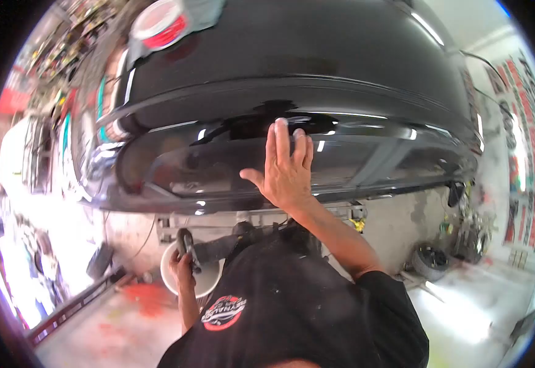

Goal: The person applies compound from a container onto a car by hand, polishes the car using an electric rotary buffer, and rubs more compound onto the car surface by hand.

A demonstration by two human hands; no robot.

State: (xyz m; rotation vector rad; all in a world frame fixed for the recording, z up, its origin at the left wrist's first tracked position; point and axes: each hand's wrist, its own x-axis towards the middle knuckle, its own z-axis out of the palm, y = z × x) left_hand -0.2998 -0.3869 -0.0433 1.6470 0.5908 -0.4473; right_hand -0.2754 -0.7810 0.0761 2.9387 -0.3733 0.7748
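My right hand [288,168] reaches forward over the glossy black car panel [218,168], palm down. Its fingers are stretched out with the thumb apart, and nothing is in it. The fingertips reach the upper edge of the panel's shiny curve; whether they touch the surface I cannot tell. Low on the left, my left hand [182,270] is closed around a black tool [186,241] with a rounded, looped end; its exact kind is not clear. Behind that hand, a white bucket [212,283] stands low down.
A white and red tub [159,24] sits on a grey cloth [204,13] on top of the car. Below the panel runs a metal frame [267,216]. A tire [430,262] lies on the floor at right, and a printed banner [525,153] hangs on the right wall.
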